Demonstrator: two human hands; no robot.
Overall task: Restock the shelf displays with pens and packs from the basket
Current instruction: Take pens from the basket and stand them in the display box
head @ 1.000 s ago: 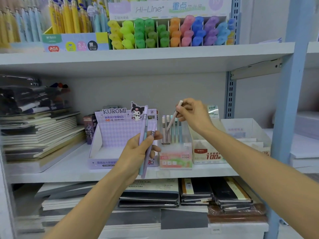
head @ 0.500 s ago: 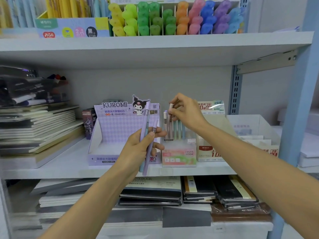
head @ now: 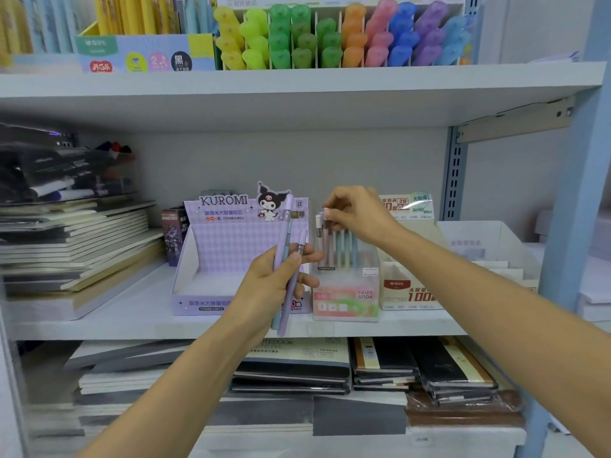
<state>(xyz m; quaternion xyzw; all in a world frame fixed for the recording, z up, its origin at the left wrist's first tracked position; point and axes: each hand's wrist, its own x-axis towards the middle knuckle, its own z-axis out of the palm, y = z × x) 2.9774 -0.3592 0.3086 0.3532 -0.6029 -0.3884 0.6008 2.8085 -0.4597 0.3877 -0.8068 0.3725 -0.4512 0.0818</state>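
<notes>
Plastic, likely light and slick, the pink pen (head: 327, 214) is pinched by its cap in your right hand (head: 360, 214); your left hand (head: 264, 289) clasps purple pens (head: 287, 229).

I saw 2 lavender pens (head: 287, 213) and 1 teal pen (head: 274, 320) bunched together, leaning slightly right, gripped in the left hand (head: 267, 285) before the purple KUROMI display box (head: 231, 246). The right hand (head: 360, 216) pinched a pink pen (head: 327, 214) by its top, upright in the clear FRUIT SODA display (head: 345, 299) beside a row of standing pastel pens (head: 345, 249).
</notes>
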